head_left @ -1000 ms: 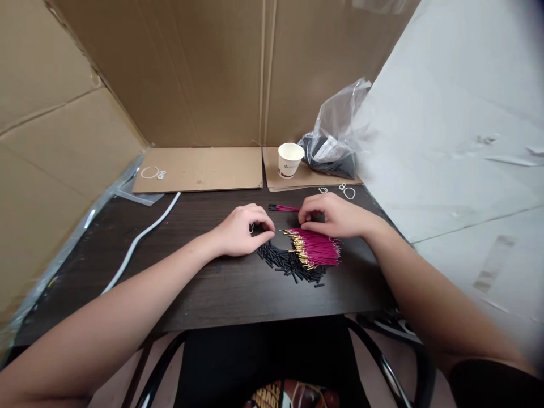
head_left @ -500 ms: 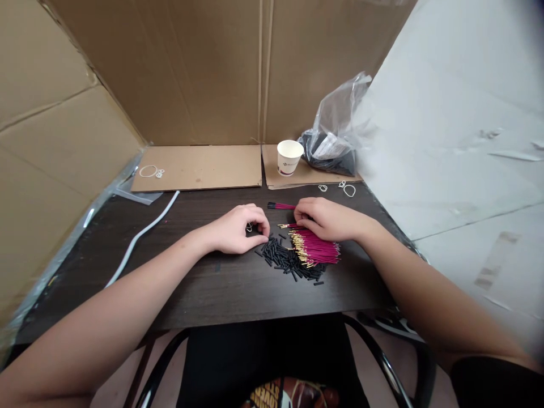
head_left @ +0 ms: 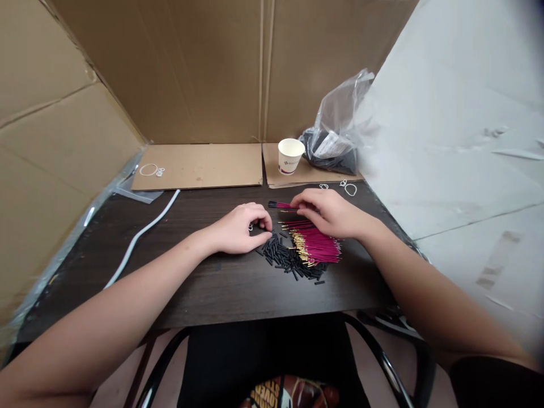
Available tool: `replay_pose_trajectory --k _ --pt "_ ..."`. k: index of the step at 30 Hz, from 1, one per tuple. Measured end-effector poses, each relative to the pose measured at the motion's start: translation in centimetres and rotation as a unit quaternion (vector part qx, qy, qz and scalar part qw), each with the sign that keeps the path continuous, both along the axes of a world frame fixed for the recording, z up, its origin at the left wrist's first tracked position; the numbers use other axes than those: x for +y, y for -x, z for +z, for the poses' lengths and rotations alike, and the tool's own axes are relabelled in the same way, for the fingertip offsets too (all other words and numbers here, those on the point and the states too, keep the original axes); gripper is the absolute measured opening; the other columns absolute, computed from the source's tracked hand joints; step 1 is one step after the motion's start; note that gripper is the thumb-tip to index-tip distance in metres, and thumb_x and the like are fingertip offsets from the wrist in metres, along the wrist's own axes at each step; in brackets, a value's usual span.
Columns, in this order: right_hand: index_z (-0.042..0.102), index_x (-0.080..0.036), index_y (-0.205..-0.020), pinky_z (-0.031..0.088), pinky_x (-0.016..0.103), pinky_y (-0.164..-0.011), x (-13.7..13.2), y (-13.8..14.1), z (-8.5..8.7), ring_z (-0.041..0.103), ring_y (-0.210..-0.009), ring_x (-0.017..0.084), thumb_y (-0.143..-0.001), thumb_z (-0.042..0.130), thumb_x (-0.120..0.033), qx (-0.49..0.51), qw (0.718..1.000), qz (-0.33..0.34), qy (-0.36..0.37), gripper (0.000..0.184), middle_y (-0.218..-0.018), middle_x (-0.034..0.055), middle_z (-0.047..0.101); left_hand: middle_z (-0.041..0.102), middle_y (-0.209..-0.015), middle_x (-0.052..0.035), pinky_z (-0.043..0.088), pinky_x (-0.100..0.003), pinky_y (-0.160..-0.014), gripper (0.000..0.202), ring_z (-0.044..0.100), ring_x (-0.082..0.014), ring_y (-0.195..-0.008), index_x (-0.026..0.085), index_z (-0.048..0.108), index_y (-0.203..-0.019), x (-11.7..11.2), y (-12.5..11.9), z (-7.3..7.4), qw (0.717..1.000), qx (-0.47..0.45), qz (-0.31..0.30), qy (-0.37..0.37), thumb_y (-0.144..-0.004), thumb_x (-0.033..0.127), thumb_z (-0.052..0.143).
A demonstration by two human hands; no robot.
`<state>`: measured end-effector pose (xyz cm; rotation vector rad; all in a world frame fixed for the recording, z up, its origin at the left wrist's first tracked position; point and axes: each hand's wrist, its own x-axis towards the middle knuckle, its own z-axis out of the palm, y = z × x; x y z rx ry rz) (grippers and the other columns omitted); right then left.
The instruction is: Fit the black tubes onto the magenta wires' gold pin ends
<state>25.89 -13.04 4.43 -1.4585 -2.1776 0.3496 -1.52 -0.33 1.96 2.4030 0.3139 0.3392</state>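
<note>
A heap of magenta wires with gold tips [head_left: 317, 246] lies on the dark table [head_left: 204, 283], partly over a scatter of short black tubes [head_left: 289, 262]. My right hand [head_left: 329, 212] rests at the heap's far edge, its fingertips pinching one magenta wire that points left. A few finished magenta wires with black ends [head_left: 280, 205] lie just beyond it. My left hand [head_left: 240, 229] is curled at the left edge of the black tubes, its thumb and fingers pinched on a small black tube.
A white paper cup [head_left: 289, 156] and a clear plastic bag of black parts [head_left: 335, 141] stand on cardboard at the back. Rubber bands [head_left: 349, 188] lie near the bag, more at back left [head_left: 149, 170]. A white cable [head_left: 140, 235] crosses the left side. Cardboard walls enclose the table.
My right hand has shifted slightly left and away from me over the wire heap, lifting one wire out. My left hand has stayed nearly in place by the black tubes.
</note>
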Motion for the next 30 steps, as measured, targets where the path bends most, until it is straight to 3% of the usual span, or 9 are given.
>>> replay_pose_trajectory --k 3,9,14,18,22,26,30 --pt "0.074 -0.02 -0.117 0.057 0.042 -0.093 0.1 0.0 -0.2 0.072 -0.102 0.027 -0.113 0.053 -0.021 -0.005 1.0 0.01 -0.015 0.022 -0.112 0.0119 0.077 0.074 -0.099 -0.0064 0.055 -0.043 -0.094 0.021 0.069 -0.0256 -0.098 0.022 0.079 -0.1 -0.2 -0.1 -0.4 1.0 -0.013 0.009 -0.004 -0.097 0.043 0.082" --pt "0.072 -0.018 -0.109 0.056 0.041 -0.093 0.3 0.1 -0.8 0.072 -0.1 0.027 -0.111 0.053 -0.018 -0.023 1.0 -0.01 0.009 0.019 -0.109 0.0123 0.076 0.077 -0.104 -0.0071 0.055 -0.044 -0.099 0.014 0.071 -0.0254 -0.101 0.022 0.08 -0.1 -0.3 -0.2 -0.5 1.0 -0.022 -0.001 -0.012 -0.104 0.034 0.073" --pt "0.07 -0.018 -0.113 0.052 0.037 -0.084 0.0 0.5 -0.6 0.072 -0.09 0.023 -0.114 0.051 -0.02 -0.013 0.997 -0.02 0.071 0.019 -0.104 0.0093 0.079 0.077 -0.1 -0.0064 0.054 -0.041 -0.093 0.015 0.069 -0.0234 -0.094 0.021 0.079 -0.097 -0.3 -0.2 -0.4 1.0 -0.012 0.022 -0.003 -0.104 0.033 0.072" --pt "0.07 -0.017 -0.112 0.05 0.034 -0.078 -0.1 0.8 -0.4 0.069 -0.081 0.019 -0.113 0.051 -0.019 -0.004 0.997 0.0 0.079 0.019 -0.098 0.0078 0.078 0.079 -0.098 -0.0055 0.052 -0.038 -0.083 0.019 0.067 -0.0213 -0.086 0.02 0.078 -0.098 -0.4 -0.3 -0.2 0.997 0.0 0.062 0.042 -0.104 0.037 0.07" --pt "0.072 -0.018 -0.112 0.05 0.033 -0.076 -0.1 1.0 -0.6 0.069 -0.079 0.019 -0.112 0.053 -0.02 0.007 0.999 0.022 0.04 0.019 -0.096 0.0066 0.079 0.081 -0.097 -0.0048 0.051 -0.036 -0.08 0.022 0.07 -0.0209 -0.086 0.02 0.078 -0.102 -0.2 -0.4 -0.2 0.989 -0.013 0.108 0.099 -0.105 0.04 0.069" --pt "0.074 -0.019 -0.112 0.052 0.033 -0.077 -0.1 1.4 -0.8 0.071 -0.081 0.019 -0.111 0.056 -0.022 0.045 0.999 0.013 -0.023 0.018 -0.096 0.0061 0.081 0.081 -0.095 -0.0052 0.051 -0.035 -0.078 0.023 0.069 -0.0199 -0.084 0.019 0.077 -0.101 -0.1 -0.6 -0.4 0.983 -0.03 0.118 0.137 -0.105 0.04 0.069" --pt "0.075 -0.019 -0.111 0.053 0.033 -0.078 -0.2 1.7 -0.9 0.073 -0.082 0.019 -0.11 0.056 -0.022 0.046 0.999 0.006 -0.028 0.019 -0.098 0.0059 0.082 0.081 -0.094 -0.0054 0.05 -0.034 -0.076 0.023 0.067 -0.019 -0.082 0.019 0.076 -0.102 -0.2 -0.7 -0.4 0.98 -0.036 0.119 0.154 -0.104 0.04 0.069"
